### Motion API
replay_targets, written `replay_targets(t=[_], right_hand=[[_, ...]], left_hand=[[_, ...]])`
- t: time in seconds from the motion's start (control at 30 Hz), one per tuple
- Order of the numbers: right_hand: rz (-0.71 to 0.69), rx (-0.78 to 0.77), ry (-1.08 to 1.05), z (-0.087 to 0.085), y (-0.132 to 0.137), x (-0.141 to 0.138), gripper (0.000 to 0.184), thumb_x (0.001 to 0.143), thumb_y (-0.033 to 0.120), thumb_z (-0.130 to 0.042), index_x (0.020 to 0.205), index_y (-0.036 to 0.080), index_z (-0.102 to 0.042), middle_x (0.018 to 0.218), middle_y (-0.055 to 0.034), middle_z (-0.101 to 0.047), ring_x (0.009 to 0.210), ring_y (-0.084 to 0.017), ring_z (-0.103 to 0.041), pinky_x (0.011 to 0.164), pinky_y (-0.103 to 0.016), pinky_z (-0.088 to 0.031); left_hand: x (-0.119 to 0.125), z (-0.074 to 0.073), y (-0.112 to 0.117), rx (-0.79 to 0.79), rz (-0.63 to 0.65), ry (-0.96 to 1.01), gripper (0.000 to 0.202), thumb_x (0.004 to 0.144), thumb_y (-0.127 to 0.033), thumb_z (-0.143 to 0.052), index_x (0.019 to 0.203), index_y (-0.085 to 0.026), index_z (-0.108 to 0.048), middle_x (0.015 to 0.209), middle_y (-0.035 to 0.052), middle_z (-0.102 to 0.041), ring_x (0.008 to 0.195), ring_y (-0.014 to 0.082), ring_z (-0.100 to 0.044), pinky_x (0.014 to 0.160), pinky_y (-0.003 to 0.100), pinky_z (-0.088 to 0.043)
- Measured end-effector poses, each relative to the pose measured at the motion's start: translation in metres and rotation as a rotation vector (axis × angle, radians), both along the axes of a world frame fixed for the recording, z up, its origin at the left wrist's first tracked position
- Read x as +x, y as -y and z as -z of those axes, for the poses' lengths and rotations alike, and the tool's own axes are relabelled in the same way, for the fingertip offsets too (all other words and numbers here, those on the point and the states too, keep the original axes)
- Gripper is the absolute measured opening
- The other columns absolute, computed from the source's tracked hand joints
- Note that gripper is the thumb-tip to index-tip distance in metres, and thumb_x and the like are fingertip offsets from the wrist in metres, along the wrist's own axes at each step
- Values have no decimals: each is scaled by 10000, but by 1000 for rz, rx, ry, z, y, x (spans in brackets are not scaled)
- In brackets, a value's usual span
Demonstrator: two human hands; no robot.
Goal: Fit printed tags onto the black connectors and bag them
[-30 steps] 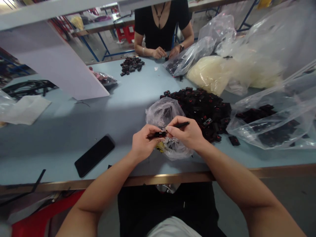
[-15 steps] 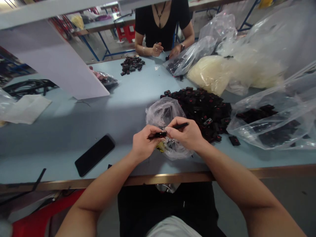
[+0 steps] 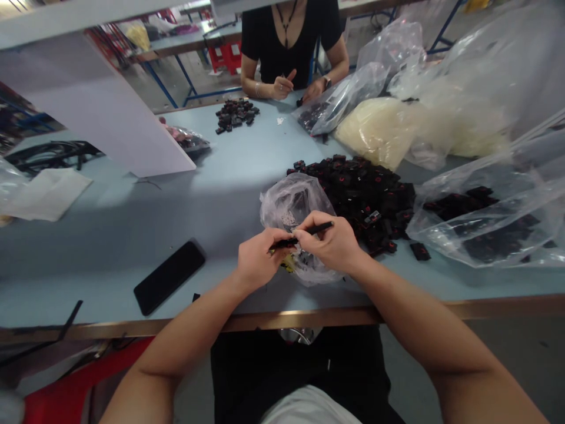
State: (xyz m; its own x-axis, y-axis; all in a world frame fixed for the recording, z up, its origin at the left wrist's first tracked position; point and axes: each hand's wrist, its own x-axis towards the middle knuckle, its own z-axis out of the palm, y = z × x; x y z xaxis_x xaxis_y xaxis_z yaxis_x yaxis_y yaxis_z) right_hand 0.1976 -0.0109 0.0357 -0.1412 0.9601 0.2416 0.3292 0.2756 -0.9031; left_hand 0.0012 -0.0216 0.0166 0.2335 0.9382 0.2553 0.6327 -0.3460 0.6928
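My left hand (image 3: 257,258) pinches a small black plastic part (image 3: 282,243) between thumb and fingers. My right hand (image 3: 332,242) is closed around a slim black pen-like tool (image 3: 321,227), whose back end points up to the right. The fingertips of both hands meet at the black part, so the tool's tip is hidden. Under the hands lies an open clear plastic bag (image 3: 295,195) with small white pieces (image 3: 289,219) inside. Just beyond the right hand spreads a large heap of black plastic parts (image 3: 371,191), some with red marks.
A black phone (image 3: 169,278) lies left of my arms. Clear bags of black parts (image 3: 498,227) and a cream-filled bag (image 3: 375,131) stand at the right. Across the table a co-worker (image 3: 289,53) sits near a smaller pile of black parts (image 3: 237,115). A white panel (image 3: 119,112) leans at the left.
The black part in my left hand has turned slightly, and the tool in my right hand has shifted a little to the left. The co-worker's thumb has lifted.
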Motion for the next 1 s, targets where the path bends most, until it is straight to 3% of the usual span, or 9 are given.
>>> replay_targets(t=[0.13, 0.37, 0.67, 0.8, 0.9, 1.0], right_hand=[[-34, 18, -9, -1, -2, 3, 153, 825, 314, -660, 722, 204, -683, 614, 18, -638, 543, -113, -519, 539, -252, -388], [-20, -10, -147, -4, -2, 7, 162, 868, 319, -667, 743, 214, -668, 659, 8, -663, 605, -143, -587, 568, -270, -428], [-55, 187, -170, 0, -9, 13, 119, 941, 253, -663, 836, 224, -712, 785, -2, -714, 718, -160, -647, 665, -287, -501], [-190, 282, 22, 6, -13, 12, 143, 1022, 305, -634, 1038, 234, -757, 963, -49, -754, 927, -196, -687, 853, -325, -538], [-263, 289, 219, 11, -13, 9, 165, 1031, 325, -630, 1089, 216, -739, 995, -78, -720, 955, -214, -662, 849, -332, -537], [-293, 333, 270, 10, -14, 11, 176, 1050, 324, -576, 1046, 204, -705, 994, -88, -691, 930, -213, -643, 807, -328, -536]], left_hand=[[0, -1, -3, 0, 9, -42, 230, 824, -136, -792, 995, -289, -769, 957, -41, -846, 871, 180, -812, 806, 270, -633], [-4, 3, -5, -48, 13, 131, 202, 842, -183, -808, 1012, -252, -726, 933, -19, -840, 852, 188, -818, 791, 285, -644], [-3, 6, -7, -81, 18, 266, 235, 870, -244, -792, 1078, -246, -682, 1018, 19, -834, 927, 204, -824, 844, 317, -666], [-5, 8, -9, -66, -14, 255, 349, 852, -235, -811, 1156, -247, -640, 1045, 22, -829, 946, 205, -826, 853, 319, -676], [-9, 11, -11, -40, -8, 159, 358, 855, -246, -816, 1165, -253, -638, 1047, 16, -828, 941, 201, -827, 844, 308, -679], [-12, 15, -12, -3, 1, 70, 360, 863, -276, -817, 1173, -257, -635, 1053, 12, -832, 970, 210, -827, 878, 328, -674]])
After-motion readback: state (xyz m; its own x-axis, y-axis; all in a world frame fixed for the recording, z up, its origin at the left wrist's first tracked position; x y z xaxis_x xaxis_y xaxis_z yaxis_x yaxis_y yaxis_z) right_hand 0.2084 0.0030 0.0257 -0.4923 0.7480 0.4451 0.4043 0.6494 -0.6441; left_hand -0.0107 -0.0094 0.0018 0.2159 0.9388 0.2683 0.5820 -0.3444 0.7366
